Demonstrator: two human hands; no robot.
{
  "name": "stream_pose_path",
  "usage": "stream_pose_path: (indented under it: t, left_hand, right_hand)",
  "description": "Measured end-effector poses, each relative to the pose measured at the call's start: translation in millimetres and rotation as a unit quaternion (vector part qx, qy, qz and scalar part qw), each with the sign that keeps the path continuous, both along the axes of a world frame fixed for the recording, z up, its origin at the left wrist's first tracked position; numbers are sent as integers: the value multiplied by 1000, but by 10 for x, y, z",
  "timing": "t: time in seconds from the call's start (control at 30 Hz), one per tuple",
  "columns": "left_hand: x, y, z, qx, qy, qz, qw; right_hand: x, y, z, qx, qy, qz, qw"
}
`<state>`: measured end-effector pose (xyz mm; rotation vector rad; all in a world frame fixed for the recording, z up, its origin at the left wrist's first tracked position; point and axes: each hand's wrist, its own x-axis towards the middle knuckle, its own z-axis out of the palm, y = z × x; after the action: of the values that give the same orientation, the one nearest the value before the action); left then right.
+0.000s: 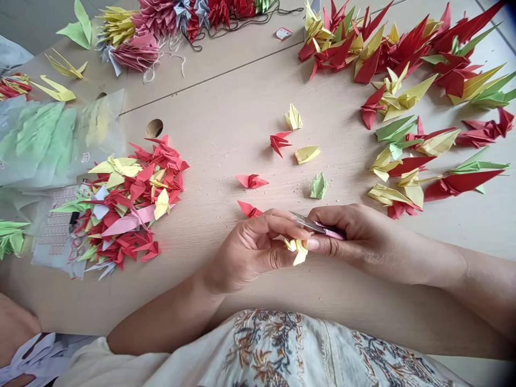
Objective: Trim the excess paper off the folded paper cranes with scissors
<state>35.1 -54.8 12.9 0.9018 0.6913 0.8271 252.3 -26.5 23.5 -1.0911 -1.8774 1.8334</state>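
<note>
My left hand [258, 244] is closed around a small folded yellow paper crane [297, 249], pinched between thumb and fingers near the table's front edge. My right hand [358, 244] grips a slim grey metal tool with a pink handle [332, 231]; its exact kind is partly hidden by the fingers. The tool's grey end reaches in behind my left fingertips, and my right thumb tip touches the yellow crane. Just beyond my hands lie a red folded piece [249, 208], another red crane [252, 181], a green folded piece [319, 186] and a yellow one [307, 154].
A heap of mostly red cranes [133, 204] lies left, beside plastic bags of folded paper [40, 140]. Rows of red, yellow and green cranes [407, 102] fill the right. Strung bundles [157, 21] and black cord sit at the back. Another person's arm [16, 328] shows lower left.
</note>
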Motion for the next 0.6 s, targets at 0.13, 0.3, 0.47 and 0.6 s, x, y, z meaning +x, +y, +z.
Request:
stream_pose_path:
  t: [0.13, 0.3, 0.47, 0.6]
  left_hand:
    - [-23, -17, -15, -22, 5, 0, 1000]
    - [-40, 7, -4, -20, 1, 19, 1000]
    - [-68, 29, 30, 10, -4, 49, 999]
    - [-91, 22, 41, 19, -5, 76, 997]
  right_hand:
    - [-16, -4, 6, 44, -17, 5, 999]
    - [19, -47, 53, 45, 20, -30, 998]
    - [57, -71, 98, 24, 22, -29, 999]
    - [49, -44, 74, 19, 21, -21, 999]
